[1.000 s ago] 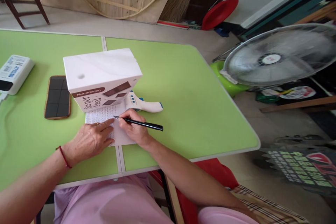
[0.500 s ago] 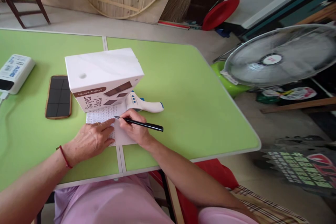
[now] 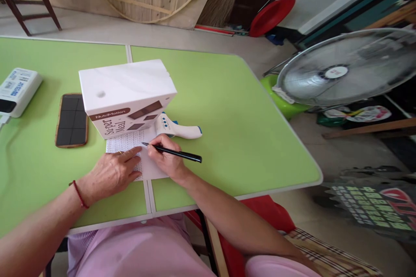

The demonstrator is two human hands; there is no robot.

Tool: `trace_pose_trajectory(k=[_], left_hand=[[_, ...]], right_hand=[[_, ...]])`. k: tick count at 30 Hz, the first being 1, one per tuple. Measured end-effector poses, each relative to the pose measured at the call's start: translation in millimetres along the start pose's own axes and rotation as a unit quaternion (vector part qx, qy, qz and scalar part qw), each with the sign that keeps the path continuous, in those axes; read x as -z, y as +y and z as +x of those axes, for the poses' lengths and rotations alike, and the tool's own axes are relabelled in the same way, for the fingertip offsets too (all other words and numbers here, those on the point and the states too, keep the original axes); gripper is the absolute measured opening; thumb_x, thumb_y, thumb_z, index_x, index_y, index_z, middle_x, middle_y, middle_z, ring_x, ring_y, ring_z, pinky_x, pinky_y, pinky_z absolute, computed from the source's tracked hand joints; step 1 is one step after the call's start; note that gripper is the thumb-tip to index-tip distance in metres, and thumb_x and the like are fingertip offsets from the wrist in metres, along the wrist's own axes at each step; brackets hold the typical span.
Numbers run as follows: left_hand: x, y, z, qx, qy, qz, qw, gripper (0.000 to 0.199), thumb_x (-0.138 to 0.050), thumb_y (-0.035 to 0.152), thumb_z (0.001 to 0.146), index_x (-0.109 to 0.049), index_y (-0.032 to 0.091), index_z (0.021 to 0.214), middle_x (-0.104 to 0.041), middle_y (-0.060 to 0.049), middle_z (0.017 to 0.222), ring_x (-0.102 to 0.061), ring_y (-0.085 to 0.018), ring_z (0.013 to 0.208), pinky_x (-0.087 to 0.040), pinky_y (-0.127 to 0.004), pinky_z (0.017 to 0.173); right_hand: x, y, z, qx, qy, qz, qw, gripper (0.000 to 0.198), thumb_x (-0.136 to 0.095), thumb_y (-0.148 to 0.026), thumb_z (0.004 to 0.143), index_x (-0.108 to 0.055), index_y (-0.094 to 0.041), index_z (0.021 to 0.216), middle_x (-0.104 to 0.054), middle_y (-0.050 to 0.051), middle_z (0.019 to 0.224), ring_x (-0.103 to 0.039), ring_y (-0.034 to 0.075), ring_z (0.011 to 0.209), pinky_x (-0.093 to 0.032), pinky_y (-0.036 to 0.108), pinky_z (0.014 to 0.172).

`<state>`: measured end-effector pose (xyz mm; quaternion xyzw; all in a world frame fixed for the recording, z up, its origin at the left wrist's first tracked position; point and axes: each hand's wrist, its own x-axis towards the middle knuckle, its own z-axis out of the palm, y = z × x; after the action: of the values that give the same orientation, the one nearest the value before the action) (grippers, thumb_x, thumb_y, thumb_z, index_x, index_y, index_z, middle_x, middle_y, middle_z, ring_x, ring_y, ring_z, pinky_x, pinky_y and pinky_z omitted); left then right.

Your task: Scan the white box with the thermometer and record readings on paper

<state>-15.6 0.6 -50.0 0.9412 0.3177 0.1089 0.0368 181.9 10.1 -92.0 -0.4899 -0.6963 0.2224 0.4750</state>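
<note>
My right hand [image 3: 166,156] is closed round a black pen [image 3: 182,154], its tip at a sheet of paper [image 3: 150,169]. Dense handwriting covers the left part of the sheet; the part under my right hand is bare. My left hand [image 3: 113,171] lies on the written part with its fingers stretched out, holding nothing. Just beyond both hands, a white box [image 3: 130,82] marked NutriMotion stands over the paper's far edge. Beside the box lies a white and blue infrared thermometer [image 3: 185,131], partly hidden behind it.
On the green table [image 3: 227,117], a phone [image 3: 72,120] lies left of the box. Farther left is a white power bank [image 3: 21,88] with a cable. A fan [image 3: 336,72] stands off the table's right side. A red cloth [image 3: 266,212] hangs by the near edge.
The pen tip has shifted very slightly on the paper. The view has moved a touch, and the fan blades have turned. My left hand stays in place.
</note>
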Motion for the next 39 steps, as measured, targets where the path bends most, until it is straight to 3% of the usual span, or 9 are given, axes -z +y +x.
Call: trace_pose_trajectory(k=[17, 24, 30, 39], left_hand=[[-1.9, -1.6, -1.3, -0.001, 0.017, -0.002, 1.000, 0.019, -0.055, 0.027, 0.094, -0.068, 0.013, 0.096, -0.068, -0.012, 0.127, -0.073, -0.021, 0.067, -0.056, -0.032, 0.053], [-1.3, -2.1, -1.9, 0.007, -0.007, -0.027, 1.000, 0.025, -0.047, 0.027, 0.098, -0.068, 0.013, 0.099, -0.066, -0.017, 0.128, -0.073, -0.022, 0.071, -0.057, -0.033, 0.056], [-0.4, -1.6, -1.3, 0.010, -0.013, -0.021, 1.000, 0.022, -0.051, 0.027, 0.096, -0.068, 0.013, 0.100, -0.066, -0.016, 0.128, -0.073, -0.022, 0.072, -0.057, -0.032, 0.057], [0.6, -1.4, -0.9, 0.005, -0.014, -0.010, 1.000, 0.019, -0.056, 0.027, 0.094, -0.068, 0.013, 0.099, -0.066, -0.012, 0.130, -0.074, -0.022, 0.069, -0.058, -0.033, 0.055]], right_hand=[[-0.7, 1.1, -0.4, 0.003, 0.003, 0.014, 1.000, 0.011, -0.055, -0.021, 0.083, -0.051, -0.023, 0.073, -0.054, -0.006, 0.058, -0.049, 0.010, 0.050, -0.041, 0.022, 0.050], [-0.1, 2.3, -0.6, -0.003, 0.019, 0.010, 1.000, 0.011, -0.055, -0.021, 0.083, -0.051, -0.023, 0.073, -0.056, -0.005, 0.060, -0.051, 0.011, 0.052, -0.043, 0.023, 0.052], [0.0, 1.8, -0.3, -0.028, -0.001, -0.003, 1.000, 0.011, -0.056, -0.024, 0.081, -0.051, -0.023, 0.072, -0.057, -0.005, 0.059, -0.050, 0.011, 0.051, -0.044, 0.024, 0.051], [0.8, 1.2, -0.1, -0.002, 0.005, 0.001, 1.000, 0.012, -0.055, -0.022, 0.081, -0.050, -0.023, 0.070, -0.055, -0.005, 0.058, -0.049, 0.011, 0.051, -0.042, 0.024, 0.050]])
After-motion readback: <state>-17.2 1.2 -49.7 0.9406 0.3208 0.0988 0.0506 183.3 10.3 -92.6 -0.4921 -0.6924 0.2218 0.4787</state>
